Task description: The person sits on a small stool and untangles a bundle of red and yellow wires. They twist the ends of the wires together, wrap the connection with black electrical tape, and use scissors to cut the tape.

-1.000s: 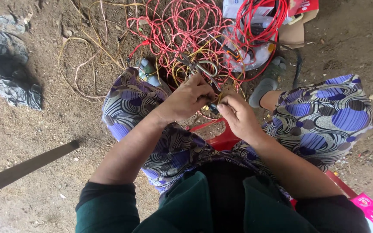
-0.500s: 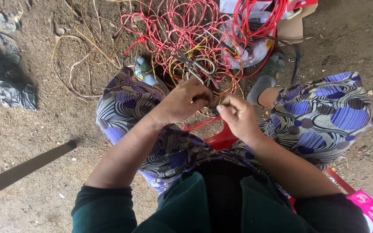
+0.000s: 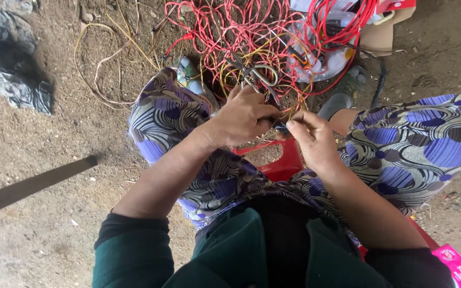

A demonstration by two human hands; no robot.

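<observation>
- Looking down from the head view: the person sits on a red stool (image 3: pixel 284 162) over bare dirt ground (image 3: pixel 81 138), knees apart in a patterned skirt (image 3: pixel 417 138).
- Left hand (image 3: pixel 244 117): grip closed, fingers curled around a small dark part at the end of a thin wire (image 3: pixel 289 111); what the part is cannot be told.
- Right hand (image 3: pixel 316 141): grip pinched shut, thumb and forefinger meeting on the same wire, touching the left fingertips.
- Key relation: the held wire lies between both grips, its long axis running forward, away from the body, into the tangle of red and yellow wires (image 3: pixel 252 37). Both hands are equally near.
- Metal scissors (image 3: pixel 257 77) lie on the tangle just ahead of the left hand, untouched.
- A grey plastic sheet (image 3: pixel 12 74) lies well apart, far left.
</observation>
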